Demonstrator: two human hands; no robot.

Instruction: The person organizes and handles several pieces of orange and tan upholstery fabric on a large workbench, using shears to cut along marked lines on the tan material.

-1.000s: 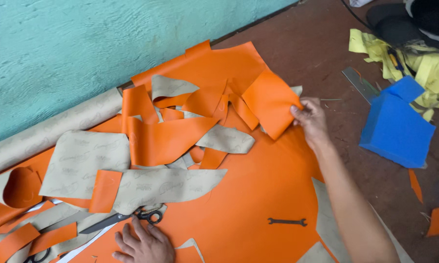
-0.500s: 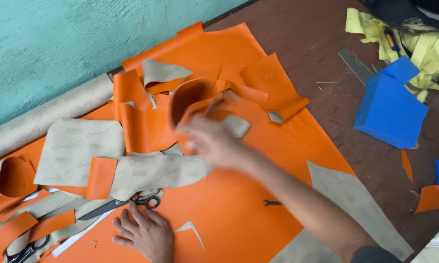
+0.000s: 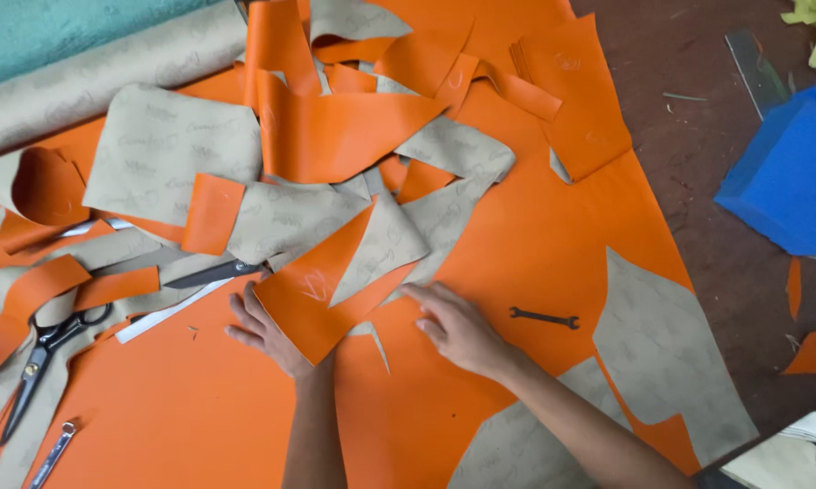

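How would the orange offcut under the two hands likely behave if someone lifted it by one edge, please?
The orange offcut would probably flop: nearby strips curl and fold over. It looks thin, so likely light. It may slide easily on the smooth orange sheet beneath.

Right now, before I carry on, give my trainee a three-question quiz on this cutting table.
1. True or false: the left hand grips the scissors.
2. Which lies nearest the right hand? A) blue foam block B) small wrench C) paper roll
3. What colour is the offcut under the left hand's fingers?

Key: 1 false; 2 B; 3 orange.
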